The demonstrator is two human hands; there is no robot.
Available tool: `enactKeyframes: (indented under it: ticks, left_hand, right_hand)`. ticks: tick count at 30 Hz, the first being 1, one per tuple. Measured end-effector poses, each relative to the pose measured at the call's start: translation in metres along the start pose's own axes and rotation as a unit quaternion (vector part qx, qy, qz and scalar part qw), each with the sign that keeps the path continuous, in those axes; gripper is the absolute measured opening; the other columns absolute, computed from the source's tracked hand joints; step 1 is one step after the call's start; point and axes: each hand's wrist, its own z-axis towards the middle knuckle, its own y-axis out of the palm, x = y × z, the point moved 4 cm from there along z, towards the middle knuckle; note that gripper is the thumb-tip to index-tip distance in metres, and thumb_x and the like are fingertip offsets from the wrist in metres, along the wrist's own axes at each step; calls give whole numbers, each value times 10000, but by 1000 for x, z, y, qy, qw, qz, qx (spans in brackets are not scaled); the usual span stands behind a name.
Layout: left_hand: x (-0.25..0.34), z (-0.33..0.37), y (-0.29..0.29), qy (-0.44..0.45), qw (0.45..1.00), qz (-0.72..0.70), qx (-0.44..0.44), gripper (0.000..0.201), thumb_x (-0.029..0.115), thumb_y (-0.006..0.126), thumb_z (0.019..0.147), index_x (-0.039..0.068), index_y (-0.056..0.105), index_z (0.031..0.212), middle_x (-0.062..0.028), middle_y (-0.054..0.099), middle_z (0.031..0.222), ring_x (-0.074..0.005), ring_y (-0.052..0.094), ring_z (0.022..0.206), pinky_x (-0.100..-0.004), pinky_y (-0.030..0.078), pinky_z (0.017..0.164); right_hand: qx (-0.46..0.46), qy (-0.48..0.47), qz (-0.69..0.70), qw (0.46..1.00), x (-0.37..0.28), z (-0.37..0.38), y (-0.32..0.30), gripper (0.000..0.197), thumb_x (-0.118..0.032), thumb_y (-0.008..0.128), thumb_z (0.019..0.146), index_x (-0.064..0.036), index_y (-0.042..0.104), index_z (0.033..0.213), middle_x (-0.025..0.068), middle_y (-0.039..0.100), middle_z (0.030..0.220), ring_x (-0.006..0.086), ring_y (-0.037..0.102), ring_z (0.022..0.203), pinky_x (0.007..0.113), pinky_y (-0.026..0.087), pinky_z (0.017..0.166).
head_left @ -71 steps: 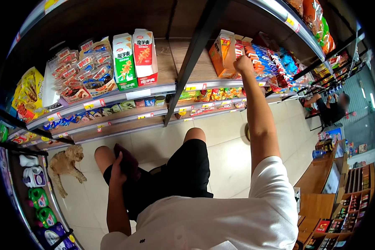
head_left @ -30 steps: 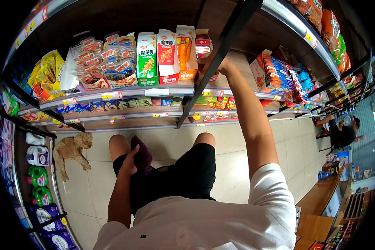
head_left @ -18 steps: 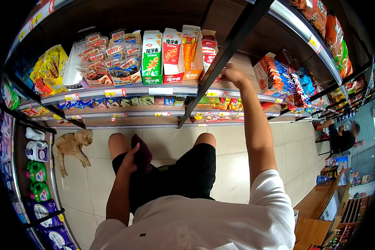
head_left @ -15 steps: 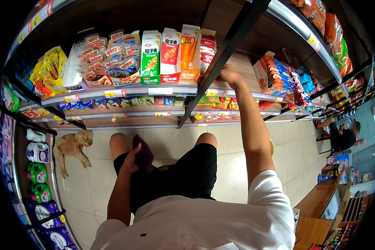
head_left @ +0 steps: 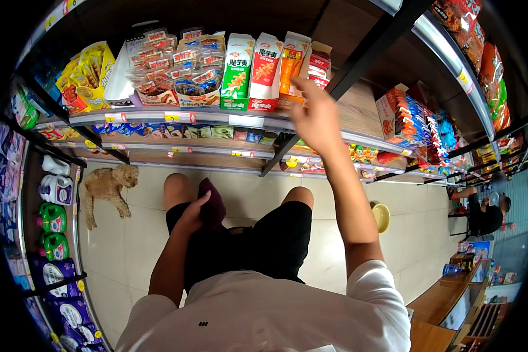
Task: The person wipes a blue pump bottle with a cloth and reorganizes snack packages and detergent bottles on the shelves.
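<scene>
On the shelf (head_left: pixel 361 110) before you, boxes (head_left: pixel 266 71) stand right of packets (head_left: pixel 154 66); the floor (head_left: pixel 418 246) has a dog (head_left: pixel 107 185) left of you, a bowl (head_left: pixel 382 218) right.

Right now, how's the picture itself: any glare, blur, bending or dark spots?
In the head view, the fisheye bows the shelf edge and leaves black corners; glare brightens the floor right of the shorts; the shelf back sits in deep shade; the right hand looks slightly soft, possibly motion blur.

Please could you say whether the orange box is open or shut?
The orange box is open: a packet shows above its low front.
</scene>
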Motion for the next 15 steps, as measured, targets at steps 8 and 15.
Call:
enactKeyframes:
  ticks: [8, 15]
  left_hand:
    - [-3, -3, 0, 19, 999, -16, 20, 356, 364, 721, 984, 101, 650, 1212, -32, 710, 1141, -215, 678, 1045, -399, 542, 981]
    - [-11, 11, -18, -28, 999, -16, -21, 400, 425, 735, 959, 83, 670, 1155, -58, 724, 1065, -226, 691, 960, -407, 561, 920]
  right_hand:
    - [-209, 38, -184, 960, 51, 4, 80, 579, -256, 706, 909, -155, 539, 1454, 212, 727, 990, 428, 695, 999, 525, 546, 887]
    - [-196, -14, -92, 976, 55, -9, 64, 484, -206, 775, 824, -89, 680, 1283, 199, 725, 1018, 408, 704, 893, 505, 560, 814]
